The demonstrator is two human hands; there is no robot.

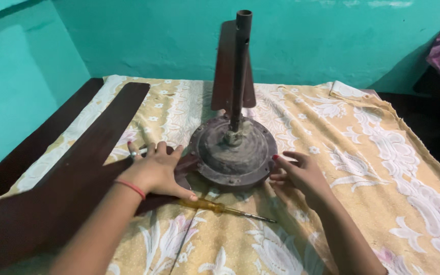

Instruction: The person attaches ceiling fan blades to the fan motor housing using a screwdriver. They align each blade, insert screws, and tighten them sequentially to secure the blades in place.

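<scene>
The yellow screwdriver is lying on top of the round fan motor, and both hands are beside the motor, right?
Not quite. The head view shows the yellow screwdriver lying on the flowery cloth in front of the round fan motor, not on top of it. The left hand and right hand are beside the motor.

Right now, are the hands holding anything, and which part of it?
Nothing is gripped. The left hand lies flat on the dark fan blade near where it meets the round motor housing. The right hand touches the housing's rim with its fingertips.
</scene>
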